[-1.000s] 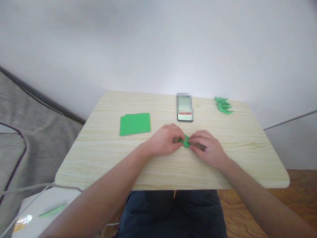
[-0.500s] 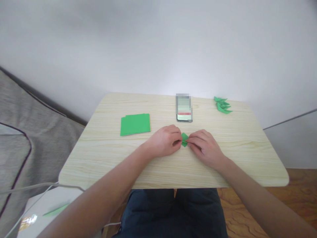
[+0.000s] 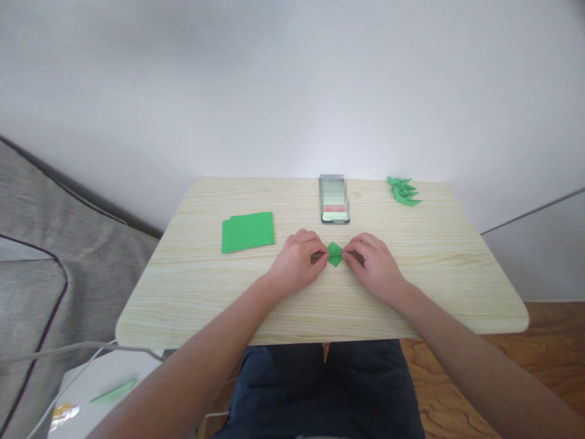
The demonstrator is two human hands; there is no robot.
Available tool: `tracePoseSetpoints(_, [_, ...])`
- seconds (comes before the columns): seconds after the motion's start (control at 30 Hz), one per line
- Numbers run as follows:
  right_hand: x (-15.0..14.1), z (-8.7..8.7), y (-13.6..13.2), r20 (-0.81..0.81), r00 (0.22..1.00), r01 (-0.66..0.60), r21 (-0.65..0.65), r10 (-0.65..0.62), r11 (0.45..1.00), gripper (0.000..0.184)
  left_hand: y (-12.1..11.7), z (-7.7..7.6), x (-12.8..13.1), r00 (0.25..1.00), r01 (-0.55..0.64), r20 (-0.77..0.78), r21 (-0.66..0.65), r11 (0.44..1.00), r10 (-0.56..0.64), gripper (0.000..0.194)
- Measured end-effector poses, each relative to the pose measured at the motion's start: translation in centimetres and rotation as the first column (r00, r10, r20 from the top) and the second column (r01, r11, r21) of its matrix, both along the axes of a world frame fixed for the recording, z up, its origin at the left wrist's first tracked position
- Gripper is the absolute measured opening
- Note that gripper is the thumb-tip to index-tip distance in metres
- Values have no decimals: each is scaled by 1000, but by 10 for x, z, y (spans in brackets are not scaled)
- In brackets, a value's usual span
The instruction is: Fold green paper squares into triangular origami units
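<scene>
Far left: grey fabric beside the counter; lower, a white surface bears a pale green paper piece, with a grey cable crossing in view. On the counter, left part: a stack of green paper, edges slightly out of line, lying near the left hand but untouched by it. Left hand: thumb and fingertips brought close together, pinching the left corner of a small green piece. The piece sits at mid-counter, in front of the phone and apart from it; it shows as a diamond with a line running across its middle (crease or layer edge, too small to tell). Whether it rests flat or is slightly raised: cannot tell. Change against half a second ago: the left fingers hid much of the piece then, and the right fingertips lay over it; now both grips sit out at opposite corners and the face is exposed. Judgement: the piece is under even, two-sided control, its shape easier to check and adjust. Right hand: narrow pinch on the right corner. Farther right, toward the wall: a cluster of folded green pieces, pointed, well apart from both hands.
</scene>
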State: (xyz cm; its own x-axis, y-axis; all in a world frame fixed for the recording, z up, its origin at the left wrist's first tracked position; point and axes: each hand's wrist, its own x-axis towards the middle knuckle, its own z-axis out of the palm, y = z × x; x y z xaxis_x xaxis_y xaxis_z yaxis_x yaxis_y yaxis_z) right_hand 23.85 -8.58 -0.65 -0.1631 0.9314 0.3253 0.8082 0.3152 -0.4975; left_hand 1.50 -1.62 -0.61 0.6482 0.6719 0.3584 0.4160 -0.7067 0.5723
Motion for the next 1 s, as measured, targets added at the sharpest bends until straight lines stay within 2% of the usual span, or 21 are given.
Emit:
tracePoseSetpoints(0.17, [-8, 9, 3, 77, 996, 60, -73, -54, 996, 12, -7, 1, 3, 993, -112, -31, -15, 994, 112, 11])
tracePoseSetpoints(0.33, [-5, 13, 6, 57, 997, 57, -130, -50, 990, 7, -9, 2, 4, 992, -123, -38, -49, 991, 121, 11])
tracePoseSetpoints(0.5, [-4, 17, 8, 99, 995, 43, -166, -27, 985, 13, -9, 4, 3, 985, -146, -98, -47, 988, 141, 13])
tracePoseSetpoints(0.73, [-1, 10, 7, 96, 995, -12, -88, 20, 996, 11, -8, 2, 1, 987, -141, -86, -52, 989, 136, 12])
tracePoseSetpoints(1.0, [-3, 8, 4, 206, 978, -21, -24, 25, 999, 16, -9, -3, -1, 990, -137, -26, -10, 991, 136, 10])
